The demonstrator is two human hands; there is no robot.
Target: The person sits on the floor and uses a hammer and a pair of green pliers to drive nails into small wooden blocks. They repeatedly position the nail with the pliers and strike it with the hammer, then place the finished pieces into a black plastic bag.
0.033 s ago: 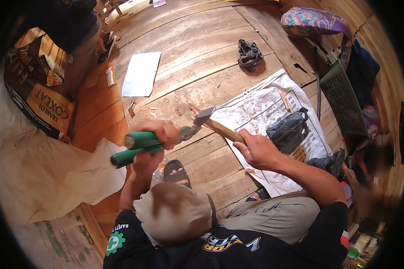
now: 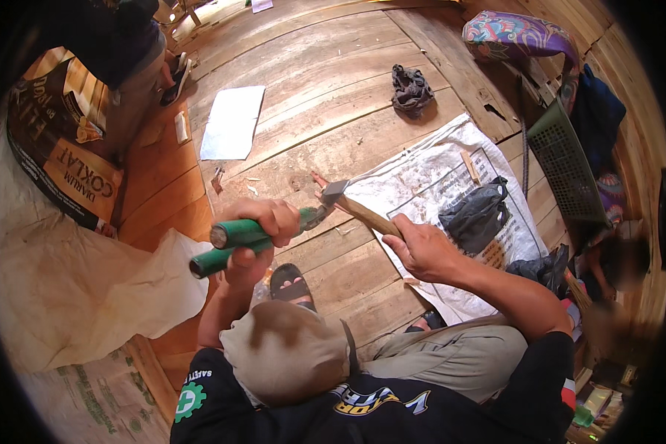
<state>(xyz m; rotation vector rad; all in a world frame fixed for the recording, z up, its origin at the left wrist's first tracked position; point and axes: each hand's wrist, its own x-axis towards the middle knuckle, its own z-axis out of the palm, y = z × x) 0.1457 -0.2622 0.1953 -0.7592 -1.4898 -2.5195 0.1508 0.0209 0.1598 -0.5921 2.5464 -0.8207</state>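
My left hand (image 2: 261,226) is wrapped round the two green handles of pincers (image 2: 233,234). Their metal jaws (image 2: 316,217) point to the right and away from me. In my right hand (image 2: 427,249), a hammer (image 2: 370,216) is gripped by its wooden handle. Its metal head lies at the end of the jaws, and I cannot tell whether the two touch. Just beyond the head a small reddish strip (image 2: 319,180) shows; the hammer hides whether the jaws hold it. My bent knee (image 2: 285,348) rises below the pincers.
A white sack (image 2: 392,172) lies on the plank floor, with a black plastic bag (image 2: 477,218) on it. Farther off are a white sheet (image 2: 233,122) and a crumpled dark bundle (image 2: 411,92). A green basket (image 2: 562,166) stands at right. Another person (image 2: 129,52) is at upper left.
The pincer handles have shifted slightly to the right and down with my left hand. The hammer head has moved a little left and down. My right hand has barely moved.
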